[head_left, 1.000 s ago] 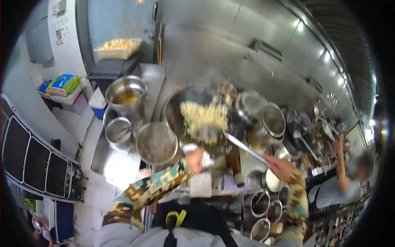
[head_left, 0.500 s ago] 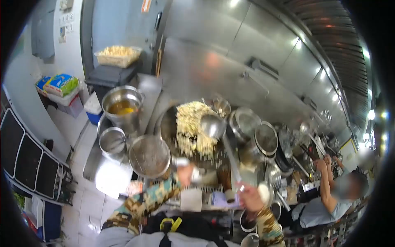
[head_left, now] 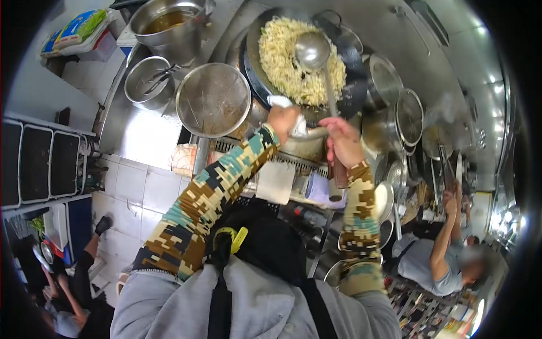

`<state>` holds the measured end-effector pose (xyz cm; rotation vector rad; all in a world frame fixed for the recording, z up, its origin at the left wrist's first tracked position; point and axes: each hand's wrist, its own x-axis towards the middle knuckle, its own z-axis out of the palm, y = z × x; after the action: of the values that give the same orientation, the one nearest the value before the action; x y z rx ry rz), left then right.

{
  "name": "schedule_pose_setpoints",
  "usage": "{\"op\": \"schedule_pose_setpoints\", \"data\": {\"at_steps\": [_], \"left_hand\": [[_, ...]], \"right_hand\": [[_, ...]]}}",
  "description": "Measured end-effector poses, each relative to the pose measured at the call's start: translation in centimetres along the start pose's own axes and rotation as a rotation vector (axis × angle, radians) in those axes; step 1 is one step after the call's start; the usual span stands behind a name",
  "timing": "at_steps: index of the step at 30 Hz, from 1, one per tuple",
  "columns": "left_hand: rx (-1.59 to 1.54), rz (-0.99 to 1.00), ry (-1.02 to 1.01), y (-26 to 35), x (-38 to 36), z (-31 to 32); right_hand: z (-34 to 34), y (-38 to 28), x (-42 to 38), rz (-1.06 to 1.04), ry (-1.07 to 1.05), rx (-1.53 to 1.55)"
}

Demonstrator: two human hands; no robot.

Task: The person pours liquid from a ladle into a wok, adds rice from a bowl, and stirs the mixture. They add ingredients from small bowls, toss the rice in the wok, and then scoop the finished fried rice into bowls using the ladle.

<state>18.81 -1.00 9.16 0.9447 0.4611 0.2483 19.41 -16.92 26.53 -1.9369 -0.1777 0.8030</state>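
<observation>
A black wok (head_left: 252, 76) holds a mass of pale yellow shredded food (head_left: 282, 56) with small green bits. My left hand (head_left: 284, 121) is closed on a white cloth (head_left: 299, 125) at the wok's near rim. My right hand (head_left: 344, 140) grips the long handle of a ladle (head_left: 312, 50). Its wooden end (head_left: 337, 176) sticks out below my fist. The ladle's metal bowl lies on the food, right of its middle.
Left of the wok are a round strainer (head_left: 213, 100), a small pot with tongs (head_left: 148, 85) and a large pot of brownish liquid (head_left: 169, 28). Lidded pots (head_left: 409, 116) stand to the right. One person (head_left: 432, 254) works at far right, another (head_left: 65, 305) at lower left.
The food, lifted and blurred in a toss before, now lies spread in the wok. The ladle bowl still sits over it. My view has tilted down, showing more of my arms.
</observation>
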Motion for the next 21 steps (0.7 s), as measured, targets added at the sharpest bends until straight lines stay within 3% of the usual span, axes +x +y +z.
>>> {"op": "schedule_pose_setpoints", "data": {"at_steps": [1,5,6,7,8,11,15,16,17,19,21], "left_hand": [[-0.094,-0.178,0.001,0.4,0.3,0.1],[-0.154,-0.099,0.007,0.4,0.4,0.5],[-0.128,-0.089,0.013,-0.7,0.7,0.0],[-0.085,-0.18,0.041,2.3,-1.0,1.0],[-0.117,-0.151,0.026,1.9,-1.5,1.0],[-0.207,-0.131,-0.008,2.3,-1.4,1.0],[-0.165,-0.244,0.008,3.5,-1.6,1.1],[-0.154,-0.257,0.015,3.2,-2.3,1.2],[-0.143,-0.251,0.016,3.2,-2.5,1.3],[-0.143,-0.225,0.036,3.7,-1.5,1.3],[-0.099,-0.225,0.015,3.0,-0.9,0.6]], "right_hand": [[-0.2,-1.9,-1.4,-0.071,0.076,-0.258],[-3.1,0.3,-5.3,-0.112,-0.14,0.634],[-2.8,1.6,-2.6,-0.004,-0.179,0.68],[-2.4,2.5,0.3,0.11,-0.205,0.737],[-1.7,2.1,2.1,0.104,-0.164,0.613],[-1.4,-0.7,1.6,-0.141,0.053,-0.235],[-4.0,0.1,2.4,-0.069,-0.15,0.759],[-3.9,-0.2,4.4,0.046,-0.141,0.735],[-3.1,-0.5,5.1,-0.002,-0.116,0.49],[-1.9,-2.3,3.6,-0.121,0.051,-0.271],[-1.3,-1.5,0.5,-0.135,0.013,0.145]]}}
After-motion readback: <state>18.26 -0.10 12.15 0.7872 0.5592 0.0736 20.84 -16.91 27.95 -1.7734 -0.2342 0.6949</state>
